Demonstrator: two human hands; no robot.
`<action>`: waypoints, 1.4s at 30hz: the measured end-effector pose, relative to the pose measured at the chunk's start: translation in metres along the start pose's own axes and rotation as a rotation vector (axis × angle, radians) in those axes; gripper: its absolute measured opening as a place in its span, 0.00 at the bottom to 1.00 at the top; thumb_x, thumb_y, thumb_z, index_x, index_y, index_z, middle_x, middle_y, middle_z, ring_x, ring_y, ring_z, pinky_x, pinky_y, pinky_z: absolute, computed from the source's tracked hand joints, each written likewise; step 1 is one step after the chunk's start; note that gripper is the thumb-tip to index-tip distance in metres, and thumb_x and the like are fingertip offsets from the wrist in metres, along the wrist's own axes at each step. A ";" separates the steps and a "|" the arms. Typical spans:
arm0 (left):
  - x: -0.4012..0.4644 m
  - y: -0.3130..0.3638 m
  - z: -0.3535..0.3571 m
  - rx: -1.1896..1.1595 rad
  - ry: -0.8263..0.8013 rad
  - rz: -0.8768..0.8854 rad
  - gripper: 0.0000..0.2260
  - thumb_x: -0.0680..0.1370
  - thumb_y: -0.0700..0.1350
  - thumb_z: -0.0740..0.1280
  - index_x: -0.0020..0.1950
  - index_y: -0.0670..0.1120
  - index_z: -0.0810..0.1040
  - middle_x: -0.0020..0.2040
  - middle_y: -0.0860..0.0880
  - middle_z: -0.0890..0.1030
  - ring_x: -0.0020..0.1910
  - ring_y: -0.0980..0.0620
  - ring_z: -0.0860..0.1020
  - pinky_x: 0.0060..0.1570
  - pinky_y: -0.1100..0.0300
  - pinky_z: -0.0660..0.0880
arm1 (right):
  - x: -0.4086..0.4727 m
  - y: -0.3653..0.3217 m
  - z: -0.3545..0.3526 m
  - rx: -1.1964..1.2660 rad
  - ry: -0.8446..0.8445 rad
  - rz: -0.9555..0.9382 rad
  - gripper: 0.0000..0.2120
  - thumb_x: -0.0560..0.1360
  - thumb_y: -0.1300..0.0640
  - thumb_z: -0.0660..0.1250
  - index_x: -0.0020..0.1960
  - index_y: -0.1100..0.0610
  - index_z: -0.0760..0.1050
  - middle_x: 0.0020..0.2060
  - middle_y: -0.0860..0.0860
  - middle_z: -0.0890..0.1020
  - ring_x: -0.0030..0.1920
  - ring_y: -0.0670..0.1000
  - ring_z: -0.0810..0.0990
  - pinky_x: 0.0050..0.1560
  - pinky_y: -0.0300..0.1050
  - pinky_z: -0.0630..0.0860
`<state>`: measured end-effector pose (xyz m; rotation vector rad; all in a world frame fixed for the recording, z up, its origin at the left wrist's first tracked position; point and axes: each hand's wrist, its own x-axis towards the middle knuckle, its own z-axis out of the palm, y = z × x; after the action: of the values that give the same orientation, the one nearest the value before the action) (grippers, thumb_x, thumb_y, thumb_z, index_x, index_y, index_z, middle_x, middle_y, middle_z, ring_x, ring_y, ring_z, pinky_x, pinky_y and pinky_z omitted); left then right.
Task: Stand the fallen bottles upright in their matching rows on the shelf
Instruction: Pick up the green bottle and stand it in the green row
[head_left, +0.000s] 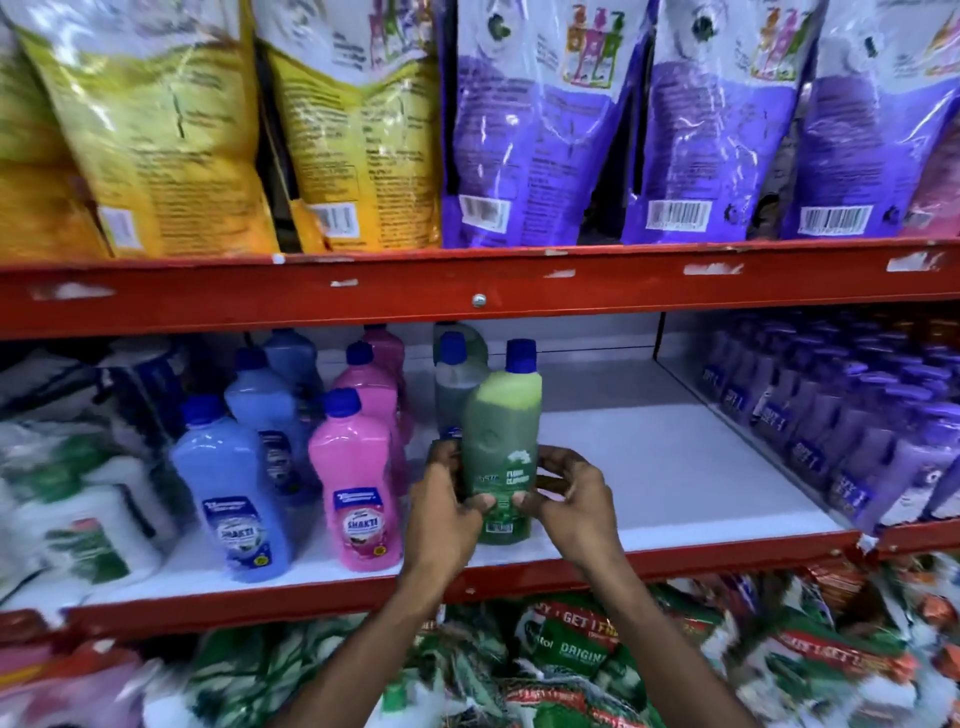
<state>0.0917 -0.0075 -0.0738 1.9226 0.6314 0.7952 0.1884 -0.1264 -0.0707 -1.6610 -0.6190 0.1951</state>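
I see both hands wrapped around the green bottle (501, 457): my left hand (445, 512) grips its left side, my right hand (569, 501) its right, thumbs pressed on the label. The bottle stands upright near the front edge of the white shelf (675, 467), just ahead of a second green bottle (456, 384) it partly hides. Left of it stand a pink row (358, 478) and a blue row (234, 493). Blur smears the purple bottles (852, 415) at right, and I cannot tell whether the held bottle's base touches the shelf.
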 end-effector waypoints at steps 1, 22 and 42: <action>-0.001 -0.003 -0.004 0.025 0.031 0.012 0.24 0.68 0.36 0.73 0.61 0.50 0.72 0.55 0.51 0.86 0.52 0.51 0.84 0.53 0.55 0.81 | -0.001 -0.001 0.007 -0.009 0.004 -0.007 0.23 0.65 0.71 0.75 0.56 0.55 0.78 0.46 0.44 0.84 0.43 0.33 0.82 0.38 0.30 0.78; -0.027 -0.016 -0.017 0.172 0.079 0.099 0.10 0.79 0.36 0.59 0.58 0.47 0.70 0.51 0.48 0.83 0.45 0.49 0.83 0.48 0.48 0.81 | -0.005 0.020 0.029 -0.038 0.020 -0.102 0.16 0.72 0.70 0.66 0.56 0.56 0.77 0.47 0.45 0.83 0.52 0.49 0.83 0.38 0.22 0.74; -0.019 -0.018 0.000 0.373 0.094 0.045 0.14 0.77 0.42 0.69 0.55 0.48 0.64 0.47 0.44 0.80 0.45 0.46 0.80 0.46 0.52 0.81 | 0.028 0.017 0.001 -0.261 -0.546 -0.128 0.24 0.78 0.68 0.60 0.70 0.50 0.66 0.64 0.45 0.77 0.66 0.43 0.73 0.61 0.33 0.72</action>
<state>0.0775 -0.0127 -0.0944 2.2521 0.8433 0.8449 0.2167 -0.1128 -0.0806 -1.8173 -1.2003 0.5008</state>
